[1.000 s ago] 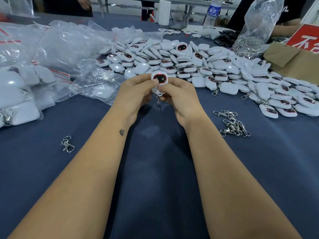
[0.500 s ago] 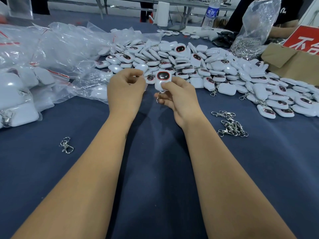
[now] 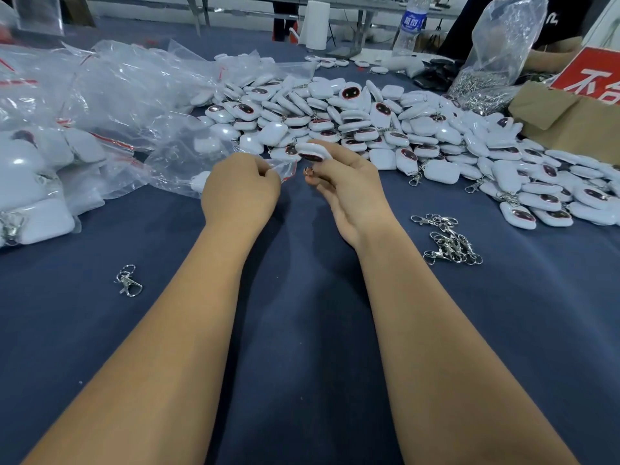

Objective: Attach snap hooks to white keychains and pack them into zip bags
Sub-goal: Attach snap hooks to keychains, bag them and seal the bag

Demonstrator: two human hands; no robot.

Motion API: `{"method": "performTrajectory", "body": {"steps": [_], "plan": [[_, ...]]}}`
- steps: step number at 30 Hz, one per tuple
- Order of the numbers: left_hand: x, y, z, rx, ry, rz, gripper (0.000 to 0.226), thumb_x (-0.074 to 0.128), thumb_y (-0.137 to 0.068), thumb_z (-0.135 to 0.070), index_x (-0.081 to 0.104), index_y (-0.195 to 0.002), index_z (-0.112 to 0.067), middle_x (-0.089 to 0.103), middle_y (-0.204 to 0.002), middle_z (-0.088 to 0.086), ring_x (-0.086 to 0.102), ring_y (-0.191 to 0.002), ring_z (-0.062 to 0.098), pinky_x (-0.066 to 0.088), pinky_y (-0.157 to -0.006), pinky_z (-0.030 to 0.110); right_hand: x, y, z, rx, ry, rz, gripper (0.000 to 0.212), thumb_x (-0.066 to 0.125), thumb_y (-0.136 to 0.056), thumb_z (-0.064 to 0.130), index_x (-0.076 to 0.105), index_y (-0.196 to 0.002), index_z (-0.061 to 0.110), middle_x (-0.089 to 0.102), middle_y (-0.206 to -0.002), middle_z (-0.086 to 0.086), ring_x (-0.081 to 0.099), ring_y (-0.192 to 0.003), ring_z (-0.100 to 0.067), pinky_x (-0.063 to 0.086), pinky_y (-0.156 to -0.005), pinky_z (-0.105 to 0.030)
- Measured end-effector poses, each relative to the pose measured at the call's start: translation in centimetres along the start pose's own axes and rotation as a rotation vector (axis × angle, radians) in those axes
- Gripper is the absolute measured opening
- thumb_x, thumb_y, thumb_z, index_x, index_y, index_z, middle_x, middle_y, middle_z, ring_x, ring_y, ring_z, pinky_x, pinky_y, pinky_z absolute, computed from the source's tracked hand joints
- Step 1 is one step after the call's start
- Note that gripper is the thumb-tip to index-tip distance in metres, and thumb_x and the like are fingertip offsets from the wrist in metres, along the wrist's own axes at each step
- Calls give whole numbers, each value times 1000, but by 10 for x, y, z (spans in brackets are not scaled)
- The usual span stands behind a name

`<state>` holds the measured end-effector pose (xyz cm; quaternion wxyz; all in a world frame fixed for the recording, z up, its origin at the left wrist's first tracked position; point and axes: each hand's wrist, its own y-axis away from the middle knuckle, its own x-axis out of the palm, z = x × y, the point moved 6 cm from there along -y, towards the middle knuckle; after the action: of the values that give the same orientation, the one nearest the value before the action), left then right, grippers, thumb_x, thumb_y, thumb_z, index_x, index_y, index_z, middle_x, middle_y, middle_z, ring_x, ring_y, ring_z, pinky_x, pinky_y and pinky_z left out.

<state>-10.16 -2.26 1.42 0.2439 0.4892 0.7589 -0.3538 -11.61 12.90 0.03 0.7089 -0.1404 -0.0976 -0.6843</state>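
Observation:
My right hand pinches a white keychain with a dark oval face, its metal ring hanging just below the fingertips. My left hand grips the red-striped mouth of a clear zip bag that lies on the blue cloth and holds a few white keychains. The two hands are a few centimetres apart. Behind them spreads a big heap of white keychains. A cluster of loose snap hooks lies to the right of my right forearm, and a single snap hook lies to the left.
Filled zip bags pile up at the left. At the back right stand a bag of metal hooks, a cardboard box with a red sign, and a water bottle. Another person's arm rests at the far right.
My left hand let go of the keychain and moved left to take hold of the zip bag's mouth. My right hand kept the keychain and tilted it flatter.

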Motion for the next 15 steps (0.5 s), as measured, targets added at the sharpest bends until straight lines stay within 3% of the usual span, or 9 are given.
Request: {"method": "performTrajectory", "body": {"steps": [2, 5, 6, 8, 11, 13, 15], "plan": [[-1, 1, -1, -7, 59, -2, 19, 52, -79, -14, 60, -63, -9, 52, -56, 10, 42, -59, 25, 35, -49, 30, 4, 2, 2, -42, 5, 29, 23, 54, -93, -7, 68, -109, 4, 67, -92, -6, 60, -73, -11, 53, -73, -19], [0, 1, -3, 14, -8, 30, 11, 63, -80, -20, 67, -76, -10, 70, -84, 14, 60, -76, 31, 53, -66, 39, 9, 3, 2, -54, -28, 50, 16, 53, -98, -1, 64, -110, 1, 68, -94, -10, 61, -71, -14, 55, -70, -21], [1, 1, -3, 24, -35, 42, 11, 65, -81, -23, 66, -75, -14, 71, -86, 13, 63, -80, 32, 54, -69, 39, 11, 3, 1, -45, -16, 54, 16, 52, -99, -1, 62, -111, 1, 69, -95, -11, 62, -70, -14, 55, -69, -22], [0, 1, -4, 40, -12, 33, 17, 62, -82, -25, 68, -74, -10, 69, -78, 14, 60, -72, 29, 51, -63, 37, 13, 3, -2, -31, 71, 64, 16, 51, -99, 0, 60, -111, 3, 69, -94, -11, 61, -67, -14, 53, -63, -22], [-5, -1, -3, 1, 205, -49, 21, 55, -80, -18, 66, -65, -7, 58, -61, 17, 45, -58, 23, 43, -55, 39, 17, 5, -5, -60, 308, 92, 13, 53, -99, 4, 61, -107, 9, 70, -88, -5, 58, -60, -9, 47, -54, -20], [-9, -2, 1, -49, 341, -102, 20, 55, -80, -16, 61, -61, -16, 54, -54, -1, 44, -55, 17, 39, -55, 29, 19, 6, -4, -125, 526, 92, 9, 57, -97, 10, 64, -98, 13, 70, -84, -2, 57, -61, -7, 46, -54, -22], [-13, -2, 3, -80, 430, -151, 18, 57, -82, -19, 65, -68, -27, 61, -62, -11, 53, -61, 8, 42, -57, 22, 22, 7, -2, -226, 806, 75, 10, 57, -95, 14, 64, -88, 13, 63, -74, 2, 50, -63, -9, 41, -58, -24]]}}
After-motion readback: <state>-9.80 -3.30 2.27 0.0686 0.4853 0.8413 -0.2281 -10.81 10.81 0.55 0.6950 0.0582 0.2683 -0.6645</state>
